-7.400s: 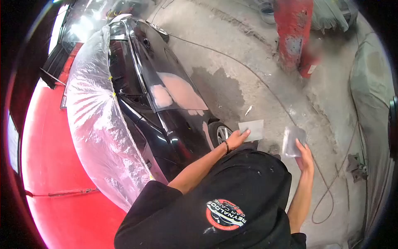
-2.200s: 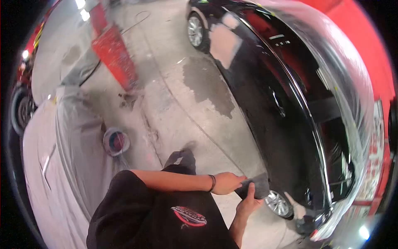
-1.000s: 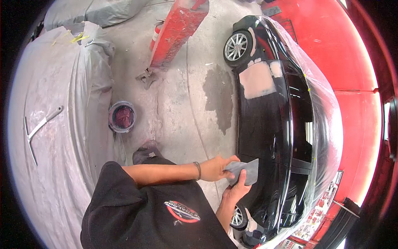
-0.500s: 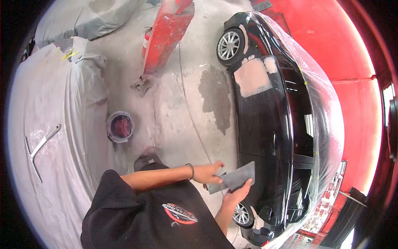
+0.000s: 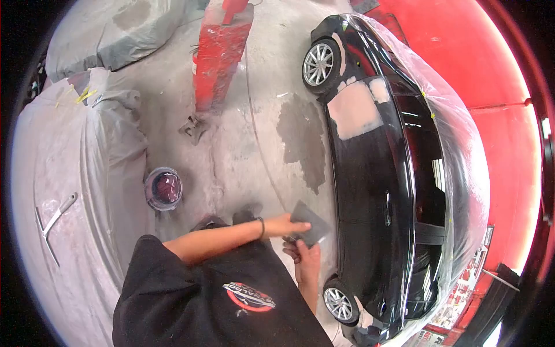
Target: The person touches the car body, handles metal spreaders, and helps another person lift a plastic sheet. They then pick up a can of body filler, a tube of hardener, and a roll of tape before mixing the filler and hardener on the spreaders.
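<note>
A grey sheet of sandpaper [image 5: 315,228], partly blurred, is between my two hands in front of my body. My left hand [image 5: 284,225], with a dark band at the wrist, pinches its left side, the thumb lying across the face. From below, my right hand [image 5: 305,253] grips the lower edge, its fingers curled and darkened at the tips. Just right of the sheet stands a black car [image 5: 367,179], not touched by either hand. Pale filler patches [image 5: 355,110] show on its door and around the wheel arches.
Clear plastic [image 5: 462,139] covers the car's roof side. A bucket [image 5: 165,188] of dark reddish liquid stands on the floor at left. On a covered vehicle [image 5: 63,150] lies a T-shaped squeegee [image 5: 55,222]. A red stand [image 5: 222,58] and a thin hose [image 5: 254,127] are ahead.
Both hands and the sheet have moved up and left, away from the car. My left hand now lies over the sheet; my right hand has shifted to its lower edge.
</note>
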`<state>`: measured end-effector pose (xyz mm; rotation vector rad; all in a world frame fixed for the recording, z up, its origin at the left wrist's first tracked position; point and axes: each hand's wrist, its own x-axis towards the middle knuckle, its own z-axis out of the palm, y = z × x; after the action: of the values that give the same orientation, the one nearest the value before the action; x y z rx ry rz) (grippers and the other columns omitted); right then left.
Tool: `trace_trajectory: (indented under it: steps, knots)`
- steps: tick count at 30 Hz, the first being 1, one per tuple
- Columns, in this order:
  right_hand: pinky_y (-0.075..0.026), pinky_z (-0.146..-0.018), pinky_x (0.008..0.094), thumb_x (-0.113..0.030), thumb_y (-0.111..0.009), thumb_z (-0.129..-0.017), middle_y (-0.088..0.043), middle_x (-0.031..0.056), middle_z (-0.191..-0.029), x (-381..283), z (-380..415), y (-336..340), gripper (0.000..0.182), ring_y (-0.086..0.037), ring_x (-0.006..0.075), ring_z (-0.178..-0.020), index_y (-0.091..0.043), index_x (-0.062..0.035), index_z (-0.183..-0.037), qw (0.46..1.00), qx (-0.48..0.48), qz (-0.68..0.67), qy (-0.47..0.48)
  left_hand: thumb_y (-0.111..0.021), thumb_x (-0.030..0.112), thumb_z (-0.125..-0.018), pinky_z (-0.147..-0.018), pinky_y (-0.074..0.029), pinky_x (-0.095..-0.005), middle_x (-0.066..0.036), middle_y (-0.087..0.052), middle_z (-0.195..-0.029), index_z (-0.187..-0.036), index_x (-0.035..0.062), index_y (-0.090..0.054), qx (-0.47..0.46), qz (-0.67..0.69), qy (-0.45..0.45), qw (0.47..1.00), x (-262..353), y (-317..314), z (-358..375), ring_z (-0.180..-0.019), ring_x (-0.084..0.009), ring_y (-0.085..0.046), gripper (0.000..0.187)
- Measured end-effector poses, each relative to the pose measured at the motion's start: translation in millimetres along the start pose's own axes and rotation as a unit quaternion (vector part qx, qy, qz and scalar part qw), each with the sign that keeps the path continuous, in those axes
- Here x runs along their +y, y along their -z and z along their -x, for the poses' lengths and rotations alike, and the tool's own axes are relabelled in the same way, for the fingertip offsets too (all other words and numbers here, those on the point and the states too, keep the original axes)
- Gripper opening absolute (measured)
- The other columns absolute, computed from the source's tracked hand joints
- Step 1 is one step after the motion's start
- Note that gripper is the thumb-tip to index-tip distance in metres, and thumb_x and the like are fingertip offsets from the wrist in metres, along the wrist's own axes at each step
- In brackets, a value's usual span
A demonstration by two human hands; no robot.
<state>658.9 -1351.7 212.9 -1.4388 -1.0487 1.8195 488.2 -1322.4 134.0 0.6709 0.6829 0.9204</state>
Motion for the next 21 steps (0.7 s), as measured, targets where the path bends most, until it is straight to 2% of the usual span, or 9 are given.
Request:
trace_trajectory:
  steps: [5,7,8,10,12,13,16,18,21]
  knots:
    - [-0.056,-0.092,0.0520,-0.018,-0.058,-0.103,-0.074,0.0162,-0.121,33.5,-81.9,63.1,0.027,-0.073,0.0411,-0.100,-0.066,-0.0034,-0.125,0.914,-0.088,0.389,0.074,-0.067,0.058,-0.097,-0.094,-0.054,-0.0379,-0.015,-0.074,-0.117,-0.130,-0.0040,-0.068,0.287,-0.075,-0.016,0.955,-11.6,123.0,-58.0,-0.105,-0.0208,-0.068,0.071]
    - [-0.056,-0.091,0.0509,-0.019,-0.060,-0.102,-0.074,0.0154,-0.121,34.4,-121.2,109.3,0.025,-0.073,0.0406,-0.098,-0.069,-0.0051,-0.120,0.870,-0.101,0.481,0.044,-0.066,0.063,-0.095,-0.073,-0.056,-0.0429,-0.014,-0.076,-0.083,-0.100,-0.0040,-0.077,0.447,-0.222,0.100,0.861,-50.1,217.9,-75.2,-0.081,-0.0219,-0.073,0.068]
    - [-0.056,-0.091,0.0504,-0.019,-0.062,-0.101,-0.074,0.0151,-0.121,40.6,-148.9,144.3,0.024,-0.073,0.0404,-0.097,-0.070,-0.0059,-0.118,0.833,-0.113,0.542,0.018,-0.068,0.063,-0.093,-0.067,-0.054,-0.0441,-0.012,-0.073,-0.072,-0.088,-0.0052,-0.077,0.524,-0.184,0.031,0.831,-55.0,237.9,-67.7,-0.070,-0.0238,-0.070,0.069]
    - [-0.057,-0.090,0.0493,-0.020,-0.064,-0.100,-0.073,0.0143,-0.121,51.1,-219.3,230.5,0.021,-0.072,0.0399,-0.095,-0.073,-0.0077,-0.114,0.705,-0.143,0.691,-0.072,-0.069,0.062,-0.092,-0.063,-0.053,-0.0428,-0.012,-0.070,-0.069,-0.089,-0.0076,-0.075,0.639,-0.139,0.075,0.753,-98.1,302.1,-50.9,-0.065,-0.0221,-0.067,0.070]
    - [-0.057,-0.089,0.0482,-0.020,-0.066,-0.098,-0.073,0.0135,-0.121,63.5,-295.8,302.6,0.019,-0.072,0.0395,-0.094,-0.076,-0.0094,-0.110,0.603,-0.183,0.769,-0.110,-0.065,0.063,-0.090,-0.089,-0.055,-0.0469,-0.026,-0.077,-0.096,-0.105,-0.0089,-0.075,0.790,-0.158,0.211,0.553,-153.8,321.9,-29.1,-0.099,-0.0397,-0.075,0.074]
    - [-0.057,-0.085,0.0480,-0.024,-0.072,-0.091,-0.075,0.0136,-0.106,81.7,-346.2,335.9,0.015,-0.071,0.0397,-0.094,-0.078,-0.0116,-0.087,0.650,-0.152,0.744,-0.029,-0.062,0.065,-0.090,-0.099,-0.051,-0.0462,-0.030,-0.073,-0.113,-0.113,-0.0075,-0.074,0.796,-0.113,0.266,0.532,-161.3,317.0,-18.1,-0.116,-0.0442,-0.069,0.077]
    - [-0.052,-0.081,0.0562,-0.009,-0.057,-0.093,-0.069,0.0254,-0.092,19.2,-461.4,347.9,0.026,-0.066,0.0487,-0.089,-0.062,-0.0066,-0.119,0.645,-0.190,0.731,0.118,-0.068,0.055,-0.092,-0.093,-0.053,-0.0460,-0.031,-0.074,-0.107,-0.110,-0.0138,-0.072,0.817,-0.012,0.232,0.528,-198.5,284.9,-24.3,-0.105,-0.0401,-0.073,0.071]
    - [-0.052,-0.095,0.0522,0.001,-0.059,-0.082,-0.063,0.0246,-0.121,-48.8,-537.5,325.6,0.042,-0.060,0.0444,-0.116,-0.060,-0.0059,-0.123,0.585,-0.209,0.761,0.186,-0.068,0.055,-0.094,-0.093,-0.053,-0.0460,-0.027,-0.075,-0.107,-0.113,-0.0144,-0.071,0.818,0.064,0.244,0.517,-202.6,256.0,-53.9,-0.102,-0.0377,-0.073,0.072]
    - [-0.042,-0.111,0.0550,-0.015,-0.064,-0.092,-0.055,0.0171,-0.146,-153.0,-657.1,288.4,0.052,-0.051,0.0407,-0.135,-0.053,-0.0046,-0.142,0.447,-0.233,0.827,0.250,-0.069,0.057,-0.094,-0.094,-0.052,-0.0448,-0.023,-0.075,-0.111,-0.117,-0.0137,-0.069,0.827,0.161,0.166,0.513,-204.3,255.3,-124.0,-0.103,-0.0337,-0.071,0.074]
